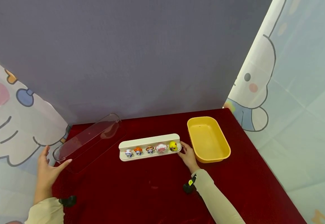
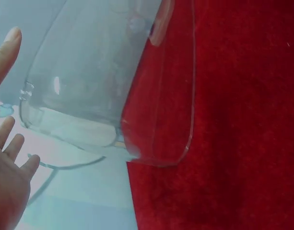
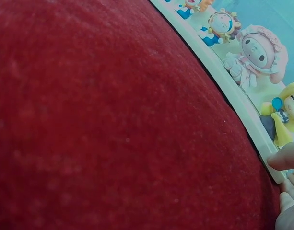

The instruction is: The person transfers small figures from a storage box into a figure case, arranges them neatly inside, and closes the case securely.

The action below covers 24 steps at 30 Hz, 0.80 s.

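A long white display base lies on the red cloth, carrying a row of several small figures. Rightmost is a yellow figure, beside it a pink-and-white one. My right hand pinches the base's right end, its thumb over the front edge and the other fingers lower at the corner. At the left, a long clear plastic cover rests at a slant. My left hand is beside its near end, thumb and fingers spread wide, with nothing in the palm.
A yellow rectangular tub stands just right of my right hand. The red-clothed table meets a grey wall at the back. Printed cartoon curtains hang at both sides.
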Available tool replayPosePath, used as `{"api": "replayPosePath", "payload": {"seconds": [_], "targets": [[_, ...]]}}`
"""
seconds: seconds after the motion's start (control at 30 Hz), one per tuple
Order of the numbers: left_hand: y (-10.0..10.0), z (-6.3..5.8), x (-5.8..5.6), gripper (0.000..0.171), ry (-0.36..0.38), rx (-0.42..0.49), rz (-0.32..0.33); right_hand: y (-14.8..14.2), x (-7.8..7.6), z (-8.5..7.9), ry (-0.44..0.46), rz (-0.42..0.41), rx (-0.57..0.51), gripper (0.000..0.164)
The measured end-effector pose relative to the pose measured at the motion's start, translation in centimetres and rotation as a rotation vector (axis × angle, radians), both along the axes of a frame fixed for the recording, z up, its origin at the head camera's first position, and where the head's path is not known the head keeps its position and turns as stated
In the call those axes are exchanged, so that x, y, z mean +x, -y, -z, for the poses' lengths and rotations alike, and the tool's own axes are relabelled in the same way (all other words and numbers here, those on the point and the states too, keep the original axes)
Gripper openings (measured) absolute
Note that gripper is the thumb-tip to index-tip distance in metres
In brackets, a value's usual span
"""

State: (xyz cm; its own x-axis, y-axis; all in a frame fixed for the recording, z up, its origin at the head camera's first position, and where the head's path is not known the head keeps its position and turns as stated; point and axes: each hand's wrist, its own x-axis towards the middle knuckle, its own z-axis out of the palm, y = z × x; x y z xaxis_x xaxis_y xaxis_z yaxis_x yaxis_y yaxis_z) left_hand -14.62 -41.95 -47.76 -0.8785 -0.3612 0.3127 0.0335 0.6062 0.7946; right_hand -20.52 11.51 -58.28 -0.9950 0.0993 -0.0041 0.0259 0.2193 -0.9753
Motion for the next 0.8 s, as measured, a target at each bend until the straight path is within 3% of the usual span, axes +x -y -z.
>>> {"api": "replayPosePath", "payload": {"seconds": [0.27,0.6,0.8], "targets": [[0.8,1.0,-0.1,0.096,0.065,0.118,0.014,0.0,0.0,-0.1,0.004,-0.003,-0.018,0.059],[1.6,2.1,-0.4,0.097,0.202,0.127,0.062,-0.3,0.0,-0.3,0.003,-0.006,-0.014,0.058],[1.7,2.5,-0.6,0.097,0.231,0.146,0.088,-0.2,0.0,-0.2,0.003,-0.012,-0.018,0.058]]}}
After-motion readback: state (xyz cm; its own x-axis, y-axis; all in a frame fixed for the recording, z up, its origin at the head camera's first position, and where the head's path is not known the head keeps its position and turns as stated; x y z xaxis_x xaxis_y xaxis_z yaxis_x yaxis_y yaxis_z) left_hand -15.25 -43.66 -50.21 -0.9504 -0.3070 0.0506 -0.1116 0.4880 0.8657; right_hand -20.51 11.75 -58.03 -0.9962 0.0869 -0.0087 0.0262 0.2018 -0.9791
